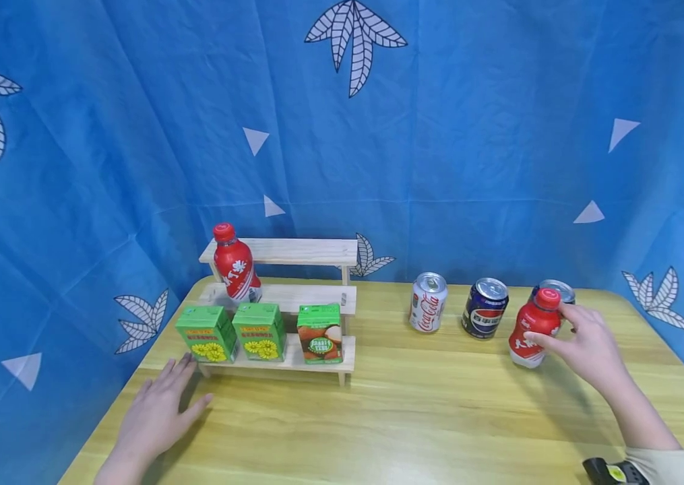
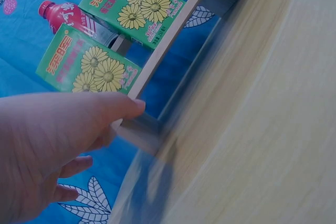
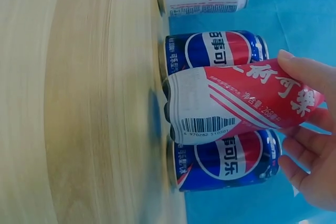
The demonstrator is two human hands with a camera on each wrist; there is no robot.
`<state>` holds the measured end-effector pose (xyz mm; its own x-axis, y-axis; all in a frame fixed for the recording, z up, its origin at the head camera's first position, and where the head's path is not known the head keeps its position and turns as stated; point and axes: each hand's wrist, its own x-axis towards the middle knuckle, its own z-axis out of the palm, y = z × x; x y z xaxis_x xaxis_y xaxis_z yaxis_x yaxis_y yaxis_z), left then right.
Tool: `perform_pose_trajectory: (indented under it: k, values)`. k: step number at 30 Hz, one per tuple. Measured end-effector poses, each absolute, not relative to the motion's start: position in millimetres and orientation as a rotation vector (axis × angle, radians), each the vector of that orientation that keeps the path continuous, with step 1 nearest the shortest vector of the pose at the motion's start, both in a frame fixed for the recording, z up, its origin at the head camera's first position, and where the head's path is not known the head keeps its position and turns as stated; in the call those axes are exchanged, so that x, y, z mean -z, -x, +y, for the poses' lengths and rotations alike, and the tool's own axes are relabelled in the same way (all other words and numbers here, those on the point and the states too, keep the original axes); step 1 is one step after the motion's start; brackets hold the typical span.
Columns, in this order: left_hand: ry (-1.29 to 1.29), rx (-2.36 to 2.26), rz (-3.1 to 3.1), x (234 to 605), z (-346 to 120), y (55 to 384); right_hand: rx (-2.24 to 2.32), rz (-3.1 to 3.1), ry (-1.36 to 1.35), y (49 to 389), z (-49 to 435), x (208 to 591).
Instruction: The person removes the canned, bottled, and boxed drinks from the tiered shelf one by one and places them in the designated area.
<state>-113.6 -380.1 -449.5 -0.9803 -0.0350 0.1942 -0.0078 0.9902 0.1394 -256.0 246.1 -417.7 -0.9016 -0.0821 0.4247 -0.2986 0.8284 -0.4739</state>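
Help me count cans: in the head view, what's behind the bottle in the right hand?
A blue can: its silvery top shows; the bottle and right hand cover most of its side.

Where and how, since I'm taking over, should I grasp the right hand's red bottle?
Probably round the red bottle near its pale base, from the front: the right hand grips the upper part, the lower end is uncovered, and two Pepsi cans stand behind.

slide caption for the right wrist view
Right hand gripping a red-and-white plastic bottle in front of two blue metal cans
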Motion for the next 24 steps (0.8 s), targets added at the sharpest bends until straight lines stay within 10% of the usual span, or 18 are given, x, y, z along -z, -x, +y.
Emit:
perform_pose_trajectory:
  k: [24]
  values:
    - [-0.047, 0.215, -2.947, 447, -378, 113, -0.838, -2.804, -0.344, 261, 268, 422]
